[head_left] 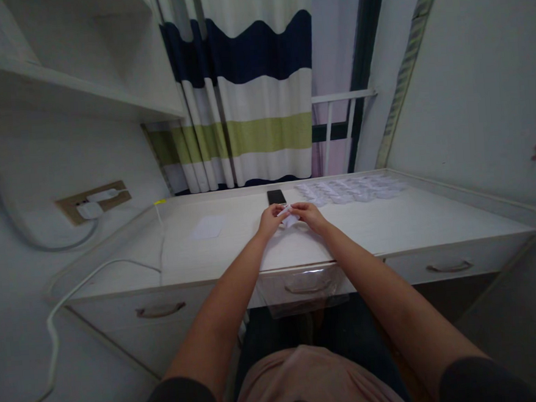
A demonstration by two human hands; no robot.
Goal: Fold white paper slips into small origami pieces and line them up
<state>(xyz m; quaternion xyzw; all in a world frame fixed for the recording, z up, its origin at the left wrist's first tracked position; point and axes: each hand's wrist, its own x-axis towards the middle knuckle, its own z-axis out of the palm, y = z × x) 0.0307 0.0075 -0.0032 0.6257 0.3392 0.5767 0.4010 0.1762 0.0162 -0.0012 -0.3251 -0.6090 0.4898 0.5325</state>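
Observation:
Between my two hands is a small piece of folded white paper (290, 219), held just above the desk top. My left hand (272, 219) pinches its left side, and my right hand (311, 215) grips its right side with the fingers closed. The fingers cover part of the folds, so the exact shape cannot be made out. Right behind my left hand lies a black phone (275, 197). Several folded white paper pieces (352, 190) sit in rows at the back right of the desk. To the left, a flat stack of white paper sheets (208, 227) rests on the surface.
The white desk (235, 252) has drawers along its front, with clear plastic (302, 302) hanging over the middle one. A white cable (52, 329) runs across the left side from near the wall socket (94, 203). A striped curtain (265, 103) hangs behind.

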